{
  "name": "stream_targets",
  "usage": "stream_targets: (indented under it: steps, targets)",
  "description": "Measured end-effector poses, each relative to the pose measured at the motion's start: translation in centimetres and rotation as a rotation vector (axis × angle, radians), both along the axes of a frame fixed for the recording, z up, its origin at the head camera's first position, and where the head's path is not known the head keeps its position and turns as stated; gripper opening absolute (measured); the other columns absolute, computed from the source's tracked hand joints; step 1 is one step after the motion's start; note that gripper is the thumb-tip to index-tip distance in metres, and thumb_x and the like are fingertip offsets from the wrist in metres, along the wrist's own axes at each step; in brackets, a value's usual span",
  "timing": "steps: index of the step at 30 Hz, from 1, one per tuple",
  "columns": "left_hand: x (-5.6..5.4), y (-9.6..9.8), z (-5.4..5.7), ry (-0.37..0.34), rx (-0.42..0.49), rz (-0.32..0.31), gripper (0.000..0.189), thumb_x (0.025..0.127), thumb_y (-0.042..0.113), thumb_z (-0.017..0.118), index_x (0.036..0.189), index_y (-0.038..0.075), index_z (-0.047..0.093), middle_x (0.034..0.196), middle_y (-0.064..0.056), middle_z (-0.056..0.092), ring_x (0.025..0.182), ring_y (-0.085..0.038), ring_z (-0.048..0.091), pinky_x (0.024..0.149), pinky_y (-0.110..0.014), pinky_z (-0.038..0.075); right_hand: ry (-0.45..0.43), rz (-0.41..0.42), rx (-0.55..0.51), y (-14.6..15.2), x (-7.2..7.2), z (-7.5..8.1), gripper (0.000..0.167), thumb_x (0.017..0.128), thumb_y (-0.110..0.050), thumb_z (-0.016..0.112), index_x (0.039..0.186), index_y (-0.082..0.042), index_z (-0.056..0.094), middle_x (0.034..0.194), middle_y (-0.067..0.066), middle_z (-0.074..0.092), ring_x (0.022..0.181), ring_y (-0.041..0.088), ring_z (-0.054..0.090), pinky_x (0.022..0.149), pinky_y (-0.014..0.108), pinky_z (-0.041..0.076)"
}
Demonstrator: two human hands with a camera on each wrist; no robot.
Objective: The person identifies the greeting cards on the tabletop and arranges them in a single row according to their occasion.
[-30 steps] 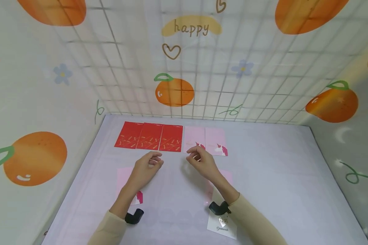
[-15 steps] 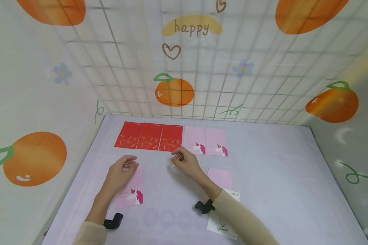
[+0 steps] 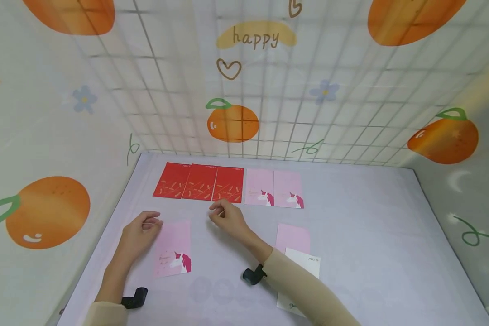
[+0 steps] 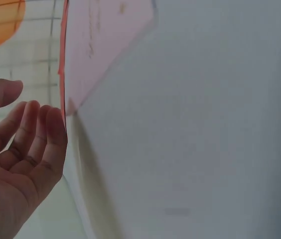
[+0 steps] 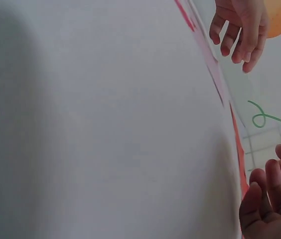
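My left hand, fingers loosely bent and holding nothing, is over the table just left of a pink card with a unicorn printed on it. Nothing shows in my right hand either; its fingers are relaxed, just in front of three red cards with gold marks. To the right of these, in the same row, lie two pink unicorn cards. In the left wrist view the fingers overlap the red edge near a pink card. Both hands appear in the right wrist view.
Right of centre, a white card overlaps another pink card, and the right sleeve covers part of the white one. A cloth wall printed with oranges stands behind the pale table and along both sides.
Both hands have moved left. The left hand has slid off the near pink card, baring it, and the right hand has passed from the pink row cards to the red ones.
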State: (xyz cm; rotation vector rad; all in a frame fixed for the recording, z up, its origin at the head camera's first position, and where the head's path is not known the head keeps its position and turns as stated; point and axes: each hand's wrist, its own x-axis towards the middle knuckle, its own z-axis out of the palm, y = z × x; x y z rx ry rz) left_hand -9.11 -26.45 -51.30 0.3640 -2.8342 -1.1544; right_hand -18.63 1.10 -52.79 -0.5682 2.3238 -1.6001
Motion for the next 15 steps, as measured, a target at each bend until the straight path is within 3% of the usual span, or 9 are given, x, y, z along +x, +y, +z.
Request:
stream_targets:
  steps: [9,15]
  targets:
    - [0.0,-1.2,-0.5,-0.1,0.01,-0.016,0.042,0.1,0.035,0.062,0.132,0.009,0.057,0.117,-0.015,0.063,0.107,-0.033,0.062,0.089,-0.05,0.053,-0.032,0.054,0.029,-1.6,0.0,-0.5,0.022,0.091,-0.018,0.072,0.111,-0.011,0.065,0.089,-0.006,0.063,0.077,0.009,0.058,0.065,0.022,0.052]
    - [-0.2,-1.6,-0.7,-0.174,0.015,-0.064,0.045,0.098,0.032,0.066,0.134,0.007,0.056,0.12,-0.018,0.062,0.107,-0.034,0.062,0.09,-0.051,0.053,-0.017,0.123,0.155,-3.1,-0.1,-0.8,0.029,0.09,-0.02,0.076,0.114,-0.012,0.063,0.083,-0.008,0.06,0.074,0.007,0.055,0.067,0.02,0.049]
